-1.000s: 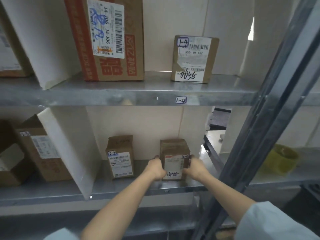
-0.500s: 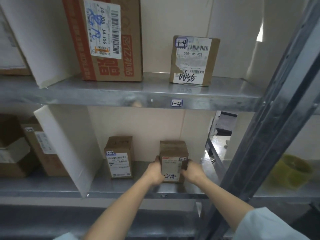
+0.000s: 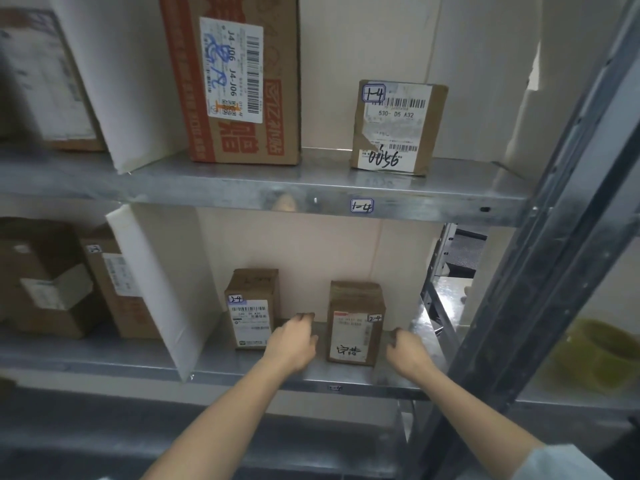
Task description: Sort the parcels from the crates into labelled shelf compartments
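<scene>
- Half a second ago both hands clasped the small parcel (image 3: 353, 327); now we see the left hand (image 3: 292, 341) and right hand (image 3: 408, 351) drawn off to either side, fingers loosely curled and holding nothing.
- The parcel stands upright on the lower shelf (image 3: 242, 363), its "2-4" sticker facing out, near a second parcel (image 3: 252, 310) marked the same.
- We judge this placement finished; the edge tag (image 3: 334, 388) below is too small to read, but probably matches.
- The shelf is bare galvanised metal, bounded on the left by a leaning white divider (image 3: 162, 289).
- Above, the upper shelf (image 3: 311, 188) carries a "1-4" tag (image 3: 361, 205), a matching brown box (image 3: 398, 128) and a red-printed carton (image 3: 242, 81).
- A steel upright (image 3: 554, 254) crosses our right.
</scene>
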`<action>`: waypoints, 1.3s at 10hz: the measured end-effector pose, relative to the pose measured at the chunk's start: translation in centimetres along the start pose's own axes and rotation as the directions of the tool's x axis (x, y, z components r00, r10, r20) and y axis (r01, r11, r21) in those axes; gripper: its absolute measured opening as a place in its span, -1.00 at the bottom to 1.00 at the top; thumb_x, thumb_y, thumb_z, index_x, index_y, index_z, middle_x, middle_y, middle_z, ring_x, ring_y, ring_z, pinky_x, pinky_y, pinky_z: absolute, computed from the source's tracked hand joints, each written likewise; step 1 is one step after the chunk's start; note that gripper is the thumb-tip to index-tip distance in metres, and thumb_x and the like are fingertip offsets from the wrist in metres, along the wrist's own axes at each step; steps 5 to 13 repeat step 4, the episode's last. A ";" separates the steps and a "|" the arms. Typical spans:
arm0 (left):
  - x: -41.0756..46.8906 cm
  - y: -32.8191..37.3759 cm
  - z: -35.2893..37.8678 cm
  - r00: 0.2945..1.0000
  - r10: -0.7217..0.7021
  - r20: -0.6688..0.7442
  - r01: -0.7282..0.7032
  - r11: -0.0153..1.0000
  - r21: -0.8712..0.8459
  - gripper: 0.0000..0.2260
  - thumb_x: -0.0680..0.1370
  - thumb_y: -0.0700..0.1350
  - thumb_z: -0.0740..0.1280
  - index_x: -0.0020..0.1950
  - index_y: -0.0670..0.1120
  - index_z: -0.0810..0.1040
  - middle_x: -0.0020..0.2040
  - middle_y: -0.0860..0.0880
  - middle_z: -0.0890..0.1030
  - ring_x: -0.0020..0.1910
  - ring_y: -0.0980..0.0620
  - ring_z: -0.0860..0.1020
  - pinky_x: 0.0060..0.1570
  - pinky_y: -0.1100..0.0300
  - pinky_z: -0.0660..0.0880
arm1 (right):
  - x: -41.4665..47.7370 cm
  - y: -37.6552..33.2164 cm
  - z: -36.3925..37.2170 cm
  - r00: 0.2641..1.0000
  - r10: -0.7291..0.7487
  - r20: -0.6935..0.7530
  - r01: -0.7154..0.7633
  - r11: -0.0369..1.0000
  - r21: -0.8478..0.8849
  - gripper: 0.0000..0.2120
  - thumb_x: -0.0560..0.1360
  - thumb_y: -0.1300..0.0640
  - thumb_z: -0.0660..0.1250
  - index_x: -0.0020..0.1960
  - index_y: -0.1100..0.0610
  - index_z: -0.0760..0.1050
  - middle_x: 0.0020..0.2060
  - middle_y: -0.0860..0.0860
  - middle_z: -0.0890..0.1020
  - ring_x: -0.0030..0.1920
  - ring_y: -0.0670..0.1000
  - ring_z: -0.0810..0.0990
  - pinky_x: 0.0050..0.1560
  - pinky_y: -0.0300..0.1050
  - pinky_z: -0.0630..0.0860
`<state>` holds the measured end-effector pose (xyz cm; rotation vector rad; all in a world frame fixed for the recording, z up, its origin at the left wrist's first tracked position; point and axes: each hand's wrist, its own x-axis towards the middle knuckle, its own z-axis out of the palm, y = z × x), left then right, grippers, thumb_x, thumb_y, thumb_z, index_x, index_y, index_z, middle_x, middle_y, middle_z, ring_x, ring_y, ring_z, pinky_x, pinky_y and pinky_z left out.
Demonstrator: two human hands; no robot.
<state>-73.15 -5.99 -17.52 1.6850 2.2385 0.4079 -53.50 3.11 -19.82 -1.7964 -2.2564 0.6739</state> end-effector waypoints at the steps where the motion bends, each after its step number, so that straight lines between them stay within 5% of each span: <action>1: -0.5 -0.7 -1.9 0.998 -0.002 -0.062 0.006 0.998 0.068 -0.59 0.65 -0.04 0.17 0.50 -0.08 0.30 0.45 -0.08 0.39 0.38 -0.11 0.41 0.31 0.01 0.40 | -1.5 0.2 -0.1 0.996 -0.087 -0.008 0.088 0.995 0.048 -0.77 0.59 0.24 0.15 0.16 0.25 0.51 0.09 0.14 0.61 0.05 0.06 0.57 -0.08 -0.25 0.38; 3: -3.3 -3.8 -6.9 0.998 -0.035 -0.046 0.041 0.988 0.147 -0.58 0.63 0.05 0.18 0.48 0.01 0.32 0.44 -0.03 0.41 0.38 -0.10 0.42 0.29 0.05 0.40 | -7.2 2.5 -0.4 0.984 -0.166 0.070 0.161 0.984 0.077 -0.92 0.61 0.09 0.21 0.05 -0.07 0.44 -0.05 -0.14 0.56 -0.05 -0.22 0.49 -0.02 -0.48 0.36; 4: -5.5 -5.5 -10.6 0.996 -0.040 -0.083 0.049 0.994 0.102 -0.59 0.60 0.08 0.23 0.44 0.04 0.40 0.36 -0.02 0.51 0.31 -0.06 0.49 0.28 0.07 0.43 | -8.9 4.6 0.9 0.933 -0.304 0.195 0.292 0.952 0.086 -0.94 0.61 0.06 0.20 0.05 -0.08 0.41 -0.06 -0.16 0.52 -0.06 -0.24 0.46 0.02 -0.48 0.36; 13: -5.5 -5.5 -10.6 0.996 -0.040 -0.083 0.049 0.994 0.102 -0.59 0.60 0.08 0.23 0.44 0.04 0.40 0.36 -0.02 0.51 0.31 -0.06 0.49 0.28 0.07 0.43 | -8.9 4.6 0.9 0.933 -0.304 0.195 0.292 0.952 0.086 -0.94 0.61 0.06 0.20 0.05 -0.08 0.41 -0.06 -0.16 0.52 -0.06 -0.24 0.46 0.02 -0.48 0.36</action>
